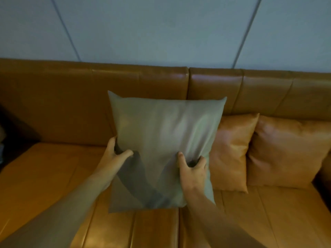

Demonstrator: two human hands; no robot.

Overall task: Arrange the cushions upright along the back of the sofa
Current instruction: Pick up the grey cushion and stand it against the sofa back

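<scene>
Two hands (157, 161) clamped on upright grey cushion (164, 133)

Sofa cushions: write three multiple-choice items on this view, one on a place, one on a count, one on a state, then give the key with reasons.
1. Where do the two tan cushions stand relative to the grey cushion?
A. To its right, against the sofa back
B. To its left, flat on the seat
C. On the floor

2. How many cushions are in view?
A. One
B. Three
C. Five

3. How is the grey cushion held?
A. By one hand at its top edge
B. By no hand
C. By both hands, one on each side

Key: 1 A, since both tan cushions lean on the sofa back right of the grey one. 2 B, one grey and two tan. 3 C, the left hand and right hand pinch its lower sides.
</scene>
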